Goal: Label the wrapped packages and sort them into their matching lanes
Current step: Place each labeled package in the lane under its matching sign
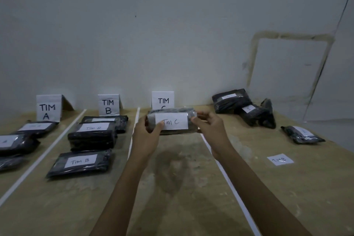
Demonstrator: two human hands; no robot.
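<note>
The person holds a black wrapped package by both ends, in the lane marked by the TIM C sign and just in front of that sign. The left hand has its fingers curled round the left end, thumb lying on the edge of the white label that reads "Tim C". The right hand pinches the right end between thumb and fingers. Whether the package rests on the counter or hangs just above it cannot be told. White strips divide the counter into lanes. The lane at the TIM B sign holds three labelled packages, and the one at the TIM A sign holds more at the left edge. Well to the right lies a pile of black packages, another package alone, and nearer, a loose paper label.
</note>
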